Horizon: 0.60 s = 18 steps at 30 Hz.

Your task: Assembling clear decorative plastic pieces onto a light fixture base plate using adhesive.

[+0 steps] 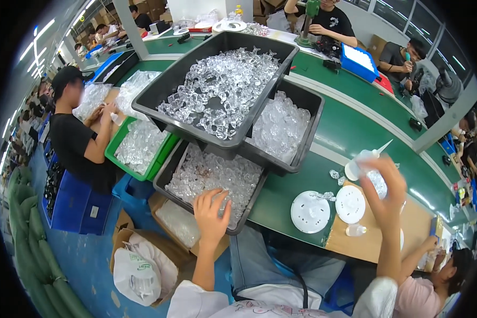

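Green bin: a green plastic bin (pixel 161 157) filled with clear pieces, left of the topmost black plastic bin (pixel 188 131).
Left hand: the bare left hand (pixel 212 216), empty, fingers spread, below the topmost bin, at the edge of a lower black plastic bin (pixel 250 208).
Supply: all these bins hold plenty of clear pieces, so much seems left.
White discs: two slotted round white discs, the left one (pixel 308 214) on the green bench (pixel 281 193), the other (pixel 350 204) on brown cardboard (pixel 338 238), right of the topmost bin; a clear piece overlaps the left disc's edge. Neither looks finished.
Right hand: the blurred right hand (pixel 382 183), farther right, fingers curved beside a translucent nozzled bottle (pixel 362 158); whether it grips, I cannot tell.
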{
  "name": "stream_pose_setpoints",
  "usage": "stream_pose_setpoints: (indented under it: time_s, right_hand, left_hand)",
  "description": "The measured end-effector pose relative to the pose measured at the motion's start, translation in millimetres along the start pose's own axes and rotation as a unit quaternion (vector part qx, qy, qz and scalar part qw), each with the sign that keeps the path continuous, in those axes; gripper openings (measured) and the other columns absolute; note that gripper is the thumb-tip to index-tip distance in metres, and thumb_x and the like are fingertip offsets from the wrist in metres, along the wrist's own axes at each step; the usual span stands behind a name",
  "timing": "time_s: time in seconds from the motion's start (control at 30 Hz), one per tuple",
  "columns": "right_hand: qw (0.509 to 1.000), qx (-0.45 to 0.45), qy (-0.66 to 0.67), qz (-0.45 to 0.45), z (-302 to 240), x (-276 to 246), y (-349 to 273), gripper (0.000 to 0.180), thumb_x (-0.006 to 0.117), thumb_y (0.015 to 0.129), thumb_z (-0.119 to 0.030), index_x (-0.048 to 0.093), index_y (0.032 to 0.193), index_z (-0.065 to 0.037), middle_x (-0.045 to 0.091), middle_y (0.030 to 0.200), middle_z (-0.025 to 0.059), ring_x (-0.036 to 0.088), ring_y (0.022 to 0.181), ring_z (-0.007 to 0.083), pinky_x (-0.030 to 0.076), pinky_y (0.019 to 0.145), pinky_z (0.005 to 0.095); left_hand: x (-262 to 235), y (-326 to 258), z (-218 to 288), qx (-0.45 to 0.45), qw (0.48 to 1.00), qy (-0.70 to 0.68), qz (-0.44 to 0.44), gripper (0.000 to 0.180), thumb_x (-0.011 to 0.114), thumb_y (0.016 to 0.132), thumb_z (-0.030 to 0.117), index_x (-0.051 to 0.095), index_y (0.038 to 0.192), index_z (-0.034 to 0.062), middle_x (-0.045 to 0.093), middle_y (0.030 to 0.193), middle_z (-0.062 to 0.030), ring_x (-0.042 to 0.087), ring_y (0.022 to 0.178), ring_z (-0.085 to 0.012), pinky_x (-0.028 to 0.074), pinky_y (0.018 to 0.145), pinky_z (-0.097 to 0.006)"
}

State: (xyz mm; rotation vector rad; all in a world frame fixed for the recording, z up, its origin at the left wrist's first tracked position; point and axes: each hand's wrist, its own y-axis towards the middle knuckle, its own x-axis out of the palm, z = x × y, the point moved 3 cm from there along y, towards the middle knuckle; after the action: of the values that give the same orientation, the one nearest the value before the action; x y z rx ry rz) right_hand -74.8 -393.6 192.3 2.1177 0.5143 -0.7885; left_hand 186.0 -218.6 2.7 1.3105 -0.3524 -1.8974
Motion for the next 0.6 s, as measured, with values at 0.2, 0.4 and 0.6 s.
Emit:
stream_pose_setpoints:
  time_s: [0.2,0.4,0.6]
  right_hand:
    - [0.976,-0.193,-0.075,-0.065,-4,118,176,0.018,0.062,0.086,-0.023,0.067,0.094,-0.008,0.066,0.093,0.0075,0.061,0.089,0.024,0.047,0.08,0.0347]
    - [0.955,-0.08,-0.189,-0.213,-4,191,228,0.038,0.059,0.085,-0.046,0.069,0.093,-0.01,0.069,0.086,0.0081,0.065,0.082,0.0261,0.05,0.073,0.0372]
    - [0.923,-0.095,-0.186,-0.324,-3,215,237,0.05,0.072,0.068,-0.053,0.07,0.092,-0.01,0.07,0.086,0.0087,0.067,0.082,0.0236,0.052,0.072,0.0343]
  left_hand:
    - [3,7,4,0.005,1.0,-0.016,0.002,0.022,0.069,0.074,0.012,0.066,0.096,0.0099,0.063,0.102,-0.0046,0.057,0.097,-0.0258,0.039,0.09,-0.04]
    - [1,6,2,-0.007,1.0,-0.016,0.004,0.022,0.068,0.074,0.01,0.066,0.096,0.0105,0.063,0.101,-0.0041,0.058,0.095,-0.0252,0.039,0.09,-0.04]
    - [4,10,1,-0.014,1.0,-0.023,0.014,0.021,0.068,0.074,0.009,0.066,0.095,0.0104,0.063,0.099,-0.0039,0.058,0.092,-0.0246,0.04,0.088,-0.04]
